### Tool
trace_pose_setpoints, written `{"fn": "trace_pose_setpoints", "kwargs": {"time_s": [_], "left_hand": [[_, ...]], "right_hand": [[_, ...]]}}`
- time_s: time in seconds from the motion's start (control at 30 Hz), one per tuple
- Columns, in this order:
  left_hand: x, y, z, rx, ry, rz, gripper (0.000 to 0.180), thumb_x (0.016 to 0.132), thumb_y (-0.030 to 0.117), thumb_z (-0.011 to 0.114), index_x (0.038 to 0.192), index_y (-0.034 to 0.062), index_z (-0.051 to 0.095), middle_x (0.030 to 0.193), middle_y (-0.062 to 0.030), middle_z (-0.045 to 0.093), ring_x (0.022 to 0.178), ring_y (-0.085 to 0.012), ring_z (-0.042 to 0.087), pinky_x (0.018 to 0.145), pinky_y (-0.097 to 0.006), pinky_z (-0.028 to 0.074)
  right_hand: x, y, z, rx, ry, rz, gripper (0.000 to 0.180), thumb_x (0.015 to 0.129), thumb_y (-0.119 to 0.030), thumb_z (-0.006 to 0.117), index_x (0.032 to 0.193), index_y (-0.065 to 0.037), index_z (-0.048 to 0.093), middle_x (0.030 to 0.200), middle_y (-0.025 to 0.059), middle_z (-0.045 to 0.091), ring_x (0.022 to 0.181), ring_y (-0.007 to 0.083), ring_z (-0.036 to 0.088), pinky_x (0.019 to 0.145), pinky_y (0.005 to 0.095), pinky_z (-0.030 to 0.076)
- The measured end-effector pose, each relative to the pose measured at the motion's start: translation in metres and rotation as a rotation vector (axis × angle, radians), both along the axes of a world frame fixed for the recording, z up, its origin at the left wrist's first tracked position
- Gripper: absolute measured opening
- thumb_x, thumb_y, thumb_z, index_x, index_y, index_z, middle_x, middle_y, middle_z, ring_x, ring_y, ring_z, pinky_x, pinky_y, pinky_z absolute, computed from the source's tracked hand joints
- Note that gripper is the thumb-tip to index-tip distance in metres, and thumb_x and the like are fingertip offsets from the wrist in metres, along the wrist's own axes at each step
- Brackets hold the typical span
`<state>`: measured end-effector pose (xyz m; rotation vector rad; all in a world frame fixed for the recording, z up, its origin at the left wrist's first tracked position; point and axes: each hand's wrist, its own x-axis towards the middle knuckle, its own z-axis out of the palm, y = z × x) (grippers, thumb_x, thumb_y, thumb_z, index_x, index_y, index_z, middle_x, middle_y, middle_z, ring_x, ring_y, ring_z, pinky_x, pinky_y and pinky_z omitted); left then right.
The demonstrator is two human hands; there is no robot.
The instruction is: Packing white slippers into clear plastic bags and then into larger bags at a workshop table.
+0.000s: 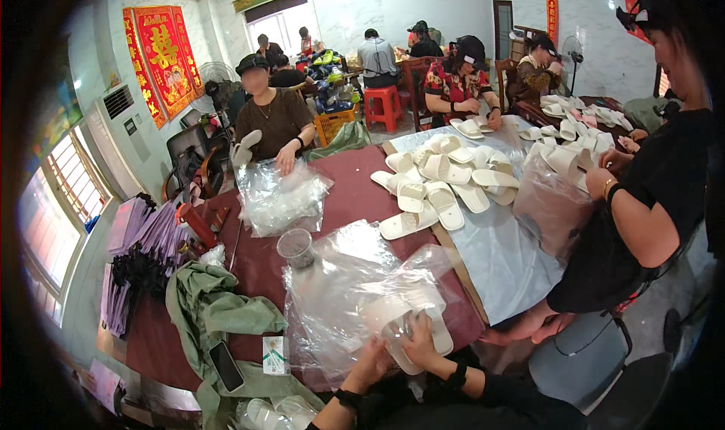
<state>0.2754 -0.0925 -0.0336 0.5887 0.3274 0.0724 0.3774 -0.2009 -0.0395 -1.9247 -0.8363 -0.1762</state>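
Observation:
A pair of white open-toed slippers (432, 309) lies at the table's near edge, partly covered by clear plastic. My right hand (423, 343) is closed on one slipper, its fingers over the upper. My left hand (371, 363) is closed at the edge of a clear plastic bag (332, 294) beside the same slipper; exactly what its fingertips grip is hard to make out. More clear bags spread flat to the left of the slippers. A clear plastic cup (297, 249) with small dark things inside stands at the bags' far edge.
Many white slippers (445, 174) are heaped across the table. Left are green cloth (215, 301), a phone (225, 366), a small box (275, 356) and purple bundles (147, 233). Co-workers handle slippers and bags opposite and at right. A grey chair (581, 354) stands at my right.

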Motion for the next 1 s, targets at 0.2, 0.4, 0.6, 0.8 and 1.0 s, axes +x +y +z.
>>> {"fn": "trace_pose_setpoints", "kwargs": {"time_s": [0.2, 0.4, 0.6, 0.8, 1.0], "left_hand": [[0.001, 0.001, -0.015, 0.331, 0.11, 0.092, 0.033, 0.092, 0.009, 0.05, 0.124, 0.0022, 0.043, 0.114, -0.0139, 0.058, 0.102, -0.023, 0.059, 0.088, -0.038, 0.05], [0.002, 0.003, 0.001, 0.166, 0.121, 0.178, 0.034, 0.099, 0.024, 0.038, 0.121, -0.0001, 0.047, 0.113, -0.0148, 0.059, 0.1, -0.0246, 0.06, 0.086, -0.038, 0.051], [0.006, 0.0, -0.025, 0.315, 0.076, 0.492, 0.031, 0.098, 0.015, 0.041, 0.125, 0.0005, 0.045, 0.111, -0.0126, 0.06, 0.094, -0.0218, 0.062, 0.081, -0.034, 0.053], [0.009, -0.01, -0.019, 0.492, 0.058, 0.234, 0.035, 0.089, 0.004, 0.054, 0.124, 0.0047, 0.049, 0.104, -0.0097, 0.063, 0.087, -0.0158, 0.062, 0.072, -0.027, 0.052], [0.007, 0.004, -0.05, 0.792, 0.261, 0.026, 0.024, 0.091, 0.008, 0.055, 0.113, 0.0007, 0.057, 0.098, -0.0047, 0.064, 0.087, -0.0116, 0.06, 0.074, -0.028, 0.051]], "right_hand": [[-0.004, -0.003, 0.011, -0.144, 0.057, -0.004, 0.056, 0.082, -0.039, 0.06, 0.121, -0.001, 0.052, 0.106, 0.0208, 0.048, 0.099, 0.0377, 0.045, 0.087, 0.0482, 0.034], [0.005, -0.01, 0.021, -0.24, 0.027, 0.092, 0.049, 0.08, -0.034, 0.061, 0.119, -0.005, 0.057, 0.095, 0.014, 0.056, 0.096, 0.0339, 0.051, 0.086, 0.0464, 0.034], [0.004, 0.005, 0.003, -0.122, -0.064, -0.058, 0.046, 0.078, -0.03, 0.064, 0.114, -0.002, 0.058, 0.097, 0.0152, 0.058, 0.1, 0.0353, 0.05, 0.085, 0.0466, 0.034], [0.008, 0.006, 0.022, 0.159, -0.073, -0.016, 0.032, 0.076, -0.017, 0.066, 0.099, 0.003, 0.058, 0.083, 0.0173, 0.05, 0.085, 0.0359, 0.047, 0.073, 0.0457, 0.035], [0.008, 0.004, 0.026, -0.007, -0.057, -0.076, 0.038, 0.079, -0.019, 0.063, 0.107, 0.005, 0.054, 0.088, 0.0181, 0.051, 0.087, 0.036, 0.047, 0.074, 0.0451, 0.035]]}}
